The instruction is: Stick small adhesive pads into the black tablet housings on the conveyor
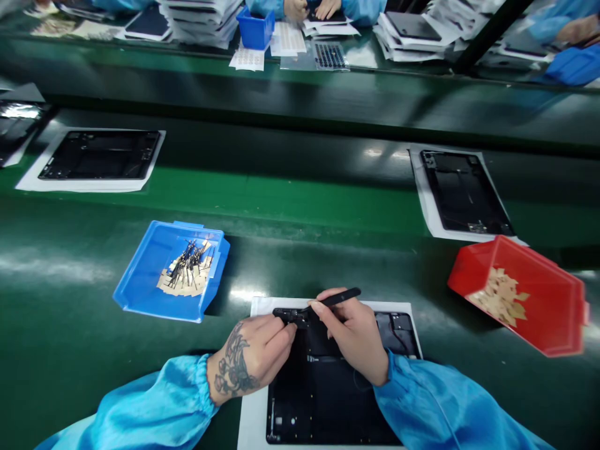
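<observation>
A black tablet housing (pixel 328 400) lies on a white sheet (pixel 250 412) at the near edge of the green bench. My left hand (pixel 250 356) presses its fingertips on a small black part (pixel 290 315) at the housing's top left corner. My right hand (pixel 354 334) grips black tweezers (pixel 335 300), their tip pointing left onto that same part. Both sleeves are light blue.
A blue tray (pixel 140 281) with small black flex parts on backing paper sits to the left. A red bin (pixel 548 312) of paper scraps sits to the right. Two more housings (pixel 100 154) (pixel 464 190) on white sheets lie on the belt behind. Another person's hands (pixel 309 9) work across the line.
</observation>
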`<state>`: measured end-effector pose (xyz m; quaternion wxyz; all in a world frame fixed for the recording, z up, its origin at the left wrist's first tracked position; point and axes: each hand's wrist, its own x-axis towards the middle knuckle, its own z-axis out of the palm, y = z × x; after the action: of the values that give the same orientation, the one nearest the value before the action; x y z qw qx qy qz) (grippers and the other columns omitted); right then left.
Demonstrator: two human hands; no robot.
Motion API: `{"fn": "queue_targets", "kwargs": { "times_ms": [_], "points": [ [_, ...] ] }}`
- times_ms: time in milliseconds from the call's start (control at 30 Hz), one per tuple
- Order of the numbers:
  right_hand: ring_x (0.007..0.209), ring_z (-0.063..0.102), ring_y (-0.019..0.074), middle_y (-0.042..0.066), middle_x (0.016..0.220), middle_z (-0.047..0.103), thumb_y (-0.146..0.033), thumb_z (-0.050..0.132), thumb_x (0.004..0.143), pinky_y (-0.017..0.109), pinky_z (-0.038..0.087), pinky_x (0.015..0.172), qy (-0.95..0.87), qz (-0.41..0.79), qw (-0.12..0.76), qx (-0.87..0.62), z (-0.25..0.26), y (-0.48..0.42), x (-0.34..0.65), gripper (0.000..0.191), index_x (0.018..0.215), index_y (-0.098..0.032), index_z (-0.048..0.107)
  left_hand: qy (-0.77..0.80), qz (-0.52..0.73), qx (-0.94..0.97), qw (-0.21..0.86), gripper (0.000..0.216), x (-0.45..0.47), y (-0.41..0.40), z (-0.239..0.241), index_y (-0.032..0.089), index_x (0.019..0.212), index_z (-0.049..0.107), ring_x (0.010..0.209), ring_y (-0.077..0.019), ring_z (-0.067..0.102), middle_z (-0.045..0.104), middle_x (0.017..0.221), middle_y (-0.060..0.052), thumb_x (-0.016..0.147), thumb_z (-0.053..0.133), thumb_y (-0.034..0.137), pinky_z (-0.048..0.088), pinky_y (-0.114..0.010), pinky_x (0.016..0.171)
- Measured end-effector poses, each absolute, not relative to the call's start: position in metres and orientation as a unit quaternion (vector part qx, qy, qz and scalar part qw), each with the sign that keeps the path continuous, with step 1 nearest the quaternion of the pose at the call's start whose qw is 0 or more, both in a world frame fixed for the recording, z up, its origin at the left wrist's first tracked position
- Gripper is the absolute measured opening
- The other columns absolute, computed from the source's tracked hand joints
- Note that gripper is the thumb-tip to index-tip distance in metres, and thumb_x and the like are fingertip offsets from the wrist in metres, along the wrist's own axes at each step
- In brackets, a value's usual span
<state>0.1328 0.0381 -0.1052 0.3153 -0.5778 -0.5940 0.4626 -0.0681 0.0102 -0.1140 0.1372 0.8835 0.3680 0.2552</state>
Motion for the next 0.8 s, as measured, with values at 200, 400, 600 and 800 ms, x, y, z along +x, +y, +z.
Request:
{"fn": "queue_targets", "kwargs": {
  "times_ms": [200, 400, 600, 800],
  "points": [
    [0.059, 0.064, 0.0153, 0.003, 0.079, 0.066, -0.034, 0.060, 0.088, 0.021, 0.046, 0.043, -0.592, 0.465, 0.319, -0.576, -0.1072, 0.0364, 0.1328, 0.014, 0.088, -0.020, 0.062, 0.423, 0.222, 0.872, 0.110, 0.025, -0.0647, 0.0094, -0.1134, 0.008, 0.109, 0.058, 0.058, -0.0159, 0.053, 0.056, 0.070, -0.004, 0.088, 0.050, 0.019, 0.046, -0.028, 0.050],
    [0.058, 0.063, 0.0149, 0.003, 0.081, 0.066, -0.034, 0.059, 0.089, 0.023, 0.051, 0.050, -0.600, 0.458, 0.324, -0.571, -0.1078, 0.0362, 0.1322, 0.013, 0.089, -0.021, 0.062, 0.429, 0.183, 0.882, 0.070, 0.027, -0.0631, 0.0087, -0.1149, 0.009, 0.110, 0.057, 0.058, -0.0161, 0.054, 0.056, 0.071, -0.005, 0.089, 0.048, 0.023, 0.048, -0.028, 0.049],
    [0.072, 0.066, 0.0183, 0.003, 0.084, 0.067, -0.029, 0.059, 0.090, 0.029, 0.054, 0.066, -0.684, 0.376, 0.331, -0.531, -0.1066, 0.0361, 0.1343, 0.009, 0.087, -0.022, 0.063, 0.433, 0.179, 0.882, 0.045, 0.026, -0.0614, 0.0094, -0.1144, 0.010, 0.108, 0.058, 0.058, -0.0165, 0.054, 0.055, 0.070, -0.004, 0.088, 0.049, 0.023, 0.046, -0.028, 0.048],
    [0.083, 0.065, 0.0208, 0.004, 0.087, 0.069, -0.025, 0.057, 0.092, 0.035, 0.052, 0.080, -0.748, 0.291, 0.349, -0.483, -0.1055, 0.0332, 0.1361, 0.005, 0.094, -0.022, 0.060, 0.434, 0.182, 0.882, 0.032, 0.025, -0.0604, 0.0096, -0.1155, 0.009, 0.106, 0.059, 0.059, -0.0169, 0.055, 0.054, 0.069, -0.003, 0.087, 0.049, 0.023, 0.046, -0.029, 0.048]
  ]
}}
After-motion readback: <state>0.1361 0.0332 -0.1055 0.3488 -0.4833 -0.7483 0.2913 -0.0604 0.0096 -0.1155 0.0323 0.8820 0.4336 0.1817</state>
